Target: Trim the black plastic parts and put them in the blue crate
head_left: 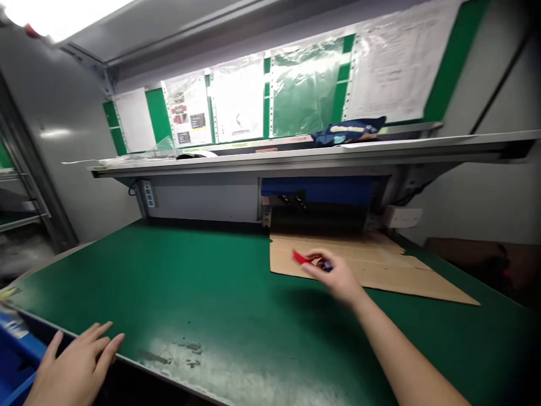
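My right hand [336,277] reaches out over the green table [177,282] to the near edge of a flat cardboard sheet [393,268]. Its fingers are pinched round a small red and blue object [301,257], too blurred to name. My left hand [78,363] lies flat and open on the table's front left edge, fingers stretched, holding nothing.
A blue machine [321,192] sits under a grey shelf [296,155] behind the cardboard. A dark blue bag [349,132] lies on the shelf, with plastic-sleeved papers [240,101] on the green board above. A blue bin [14,349] is at my lower left.
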The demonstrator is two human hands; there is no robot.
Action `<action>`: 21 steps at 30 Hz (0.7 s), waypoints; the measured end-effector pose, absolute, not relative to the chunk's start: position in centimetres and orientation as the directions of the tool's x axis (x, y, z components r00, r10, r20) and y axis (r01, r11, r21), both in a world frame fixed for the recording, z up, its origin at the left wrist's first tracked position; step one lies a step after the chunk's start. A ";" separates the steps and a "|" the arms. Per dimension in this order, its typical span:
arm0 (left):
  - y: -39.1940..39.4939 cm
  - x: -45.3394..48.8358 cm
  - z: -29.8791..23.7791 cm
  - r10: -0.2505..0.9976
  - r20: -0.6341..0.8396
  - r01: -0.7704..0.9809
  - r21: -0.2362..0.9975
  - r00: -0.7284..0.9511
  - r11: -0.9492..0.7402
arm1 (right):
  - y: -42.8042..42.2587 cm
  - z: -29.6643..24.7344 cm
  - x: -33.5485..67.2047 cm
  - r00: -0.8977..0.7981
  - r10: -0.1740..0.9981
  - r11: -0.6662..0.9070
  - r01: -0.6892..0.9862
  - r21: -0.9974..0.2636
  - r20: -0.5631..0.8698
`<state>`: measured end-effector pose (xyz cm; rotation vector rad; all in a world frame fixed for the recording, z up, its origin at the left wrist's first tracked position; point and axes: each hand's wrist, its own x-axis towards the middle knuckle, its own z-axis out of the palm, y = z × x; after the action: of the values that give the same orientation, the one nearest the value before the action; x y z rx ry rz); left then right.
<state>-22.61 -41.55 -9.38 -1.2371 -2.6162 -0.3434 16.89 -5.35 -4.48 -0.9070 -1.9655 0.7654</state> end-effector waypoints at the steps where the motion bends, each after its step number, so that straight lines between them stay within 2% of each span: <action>1: -40.0 -21.7 -9.1 0.762 0.295 0.816 0.154 -0.577 0.558 | -5.5 -4.5 17.0 -0.421 0.812 0.550 0.318 -0.772 0.405; 3: -36.6 -18.8 -8.3 0.834 0.308 0.888 0.210 -0.457 0.409 | -5.9 -4.6 16.7 -0.461 0.806 0.539 0.311 -0.782 0.372; 6: -31.4 -13.8 -7.3 0.875 0.348 0.916 0.336 -0.335 0.217 | -6.8 -4.5 15.8 -0.529 0.781 0.532 0.287 -0.797 0.331; 10: -26.0 -8.8 -6.2 0.940 0.193 0.793 0.599 -0.282 0.114 | -7.7 -4.4 14.9 -0.580 0.760 0.547 0.327 -0.771 0.294; 13: -22.9 -7.4 -6.0 0.956 0.195 0.681 0.732 -0.218 0.005 | -7.6 -4.8 14.9 -0.564 0.778 0.555 0.409 -0.724 0.278; 17: -19.6 -7.5 -6.5 0.958 0.230 0.578 0.811 -0.170 -0.092 | -5.7 -5.7 15.9 -0.446 0.844 0.518 0.533 -0.669 0.297; 21: -16.9 -7.7 -6.7 0.977 0.207 0.612 0.778 -0.040 -0.140 | -3.5 -6.5 17.3 -0.387 0.877 0.476 0.619 -0.625 0.284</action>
<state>-7.71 -16.86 -6.68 -2.4273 -2.2783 -1.4294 17.35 -3.53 -6.50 -1.2332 -2.1353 0.5699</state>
